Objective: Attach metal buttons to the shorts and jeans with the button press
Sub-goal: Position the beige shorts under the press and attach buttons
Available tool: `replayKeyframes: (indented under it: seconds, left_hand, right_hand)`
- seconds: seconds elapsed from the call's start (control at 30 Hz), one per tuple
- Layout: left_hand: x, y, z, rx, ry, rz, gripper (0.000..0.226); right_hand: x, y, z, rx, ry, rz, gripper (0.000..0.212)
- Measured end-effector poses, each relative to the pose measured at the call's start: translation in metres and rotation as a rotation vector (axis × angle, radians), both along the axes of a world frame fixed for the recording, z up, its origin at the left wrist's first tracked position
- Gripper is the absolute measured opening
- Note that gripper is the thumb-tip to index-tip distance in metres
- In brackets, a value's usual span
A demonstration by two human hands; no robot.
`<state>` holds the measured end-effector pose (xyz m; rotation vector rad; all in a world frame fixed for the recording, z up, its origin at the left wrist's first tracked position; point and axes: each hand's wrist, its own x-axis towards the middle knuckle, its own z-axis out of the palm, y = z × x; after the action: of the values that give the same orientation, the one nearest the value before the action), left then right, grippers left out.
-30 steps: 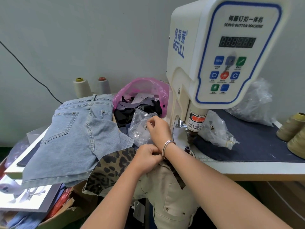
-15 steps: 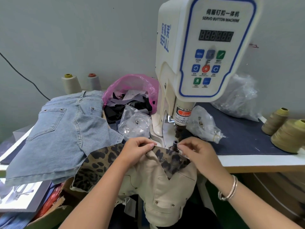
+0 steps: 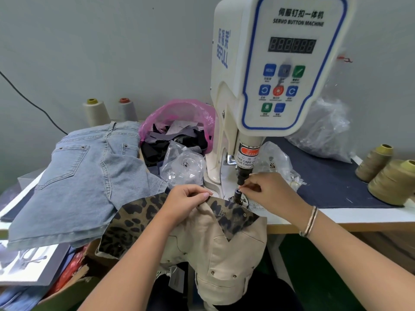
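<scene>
The right hand [image 3: 268,191] sits right at the press, its fingertips pinched together just over the lower die post [image 3: 237,195]; whether they nip a small button or only the cloth edge I cannot tell. The left hand [image 3: 187,199] pinches the waistband of the leopard-print shorts [image 3: 233,215] a little to the left, pulling it taut.

The waistband runs left to right between the two hands, its long axis across the machine's front, with its right end lying over the die, directly under the plunger [image 3: 243,175]. So the spot to be pressed lies ahead of and between the hands, and the right hand is much the nearer, touching distance from the post. I judge the coming step turns on squaring that band end over the die and getting the fingers clear before the plunger drops.

The shorts' beige inside hangs off the table edge [image 3: 350,217] toward the person. To the left, a pair of light denim jeans [image 3: 85,176] lies spread out, well apart from the button press [image 3: 280,70]. A clear bag of buttons [image 3: 184,167] sits just beside the machine's base, a pink bag [image 3: 179,113] behind it, thread cones [image 3: 386,173] at the far right, grey wall beyond.
</scene>
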<state>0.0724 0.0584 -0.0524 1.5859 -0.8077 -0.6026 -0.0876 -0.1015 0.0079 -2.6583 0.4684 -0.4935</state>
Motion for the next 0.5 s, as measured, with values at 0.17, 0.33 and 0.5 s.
replayKeyframes:
  seconds: [0.17, 0.33, 0.5]
  left_hand:
    - [0.0, 0.0, 0.0, -0.008, 0.001, -0.006, 0.029]
    - [0.0, 0.0, 0.0, -0.01, 0.012, -0.014, 0.029]
    - [0.004, 0.002, 0.0, -0.014, 0.069, -0.043, 0.024]
  right_hand:
    - [0.0, -0.001, -0.004, 0.064, -0.013, -0.003, 0.016]
    - [-0.013, 0.002, -0.016, 0.36, -0.206, -0.079, 0.019]
    - [-0.038, 0.022, -0.043, 0.365, -0.211, -0.129, 0.011]
